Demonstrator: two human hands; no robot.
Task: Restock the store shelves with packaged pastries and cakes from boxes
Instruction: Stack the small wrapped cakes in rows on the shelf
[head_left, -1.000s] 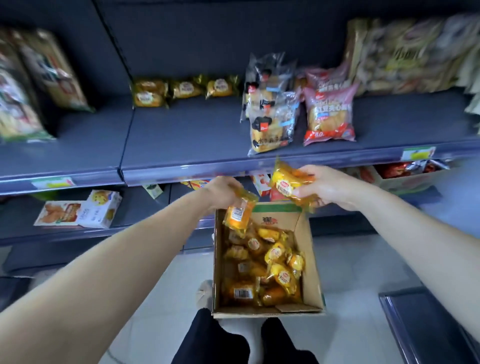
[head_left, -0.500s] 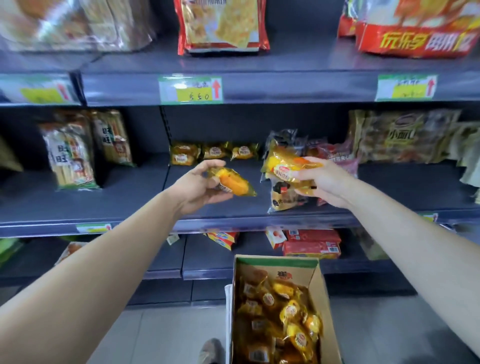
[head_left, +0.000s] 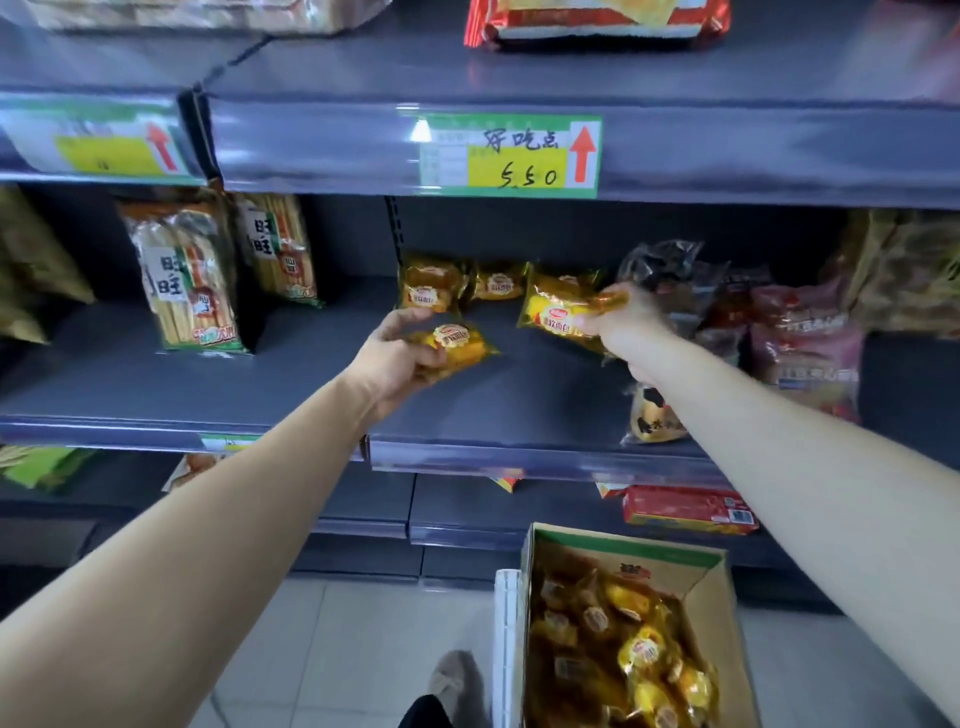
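**Placement in progress**

Box of yellow pastry packs stands open on the floor beside the person's shoe. It sits directly below the work area, which keeps refills a short reach down.

Left hand pinches one yellow pack between thumb and curled fingers, low over the bare front of the middle shelf. Right hand grips a second pack at its right end, further back and to the right. Both packs are held label-up, probably so the print reads from the aisle.

Three matching packs lie in a row at the back of the shelf. The held packs appear meant for the space in front of them. Price tag on the shelf edge above reads 5.50.
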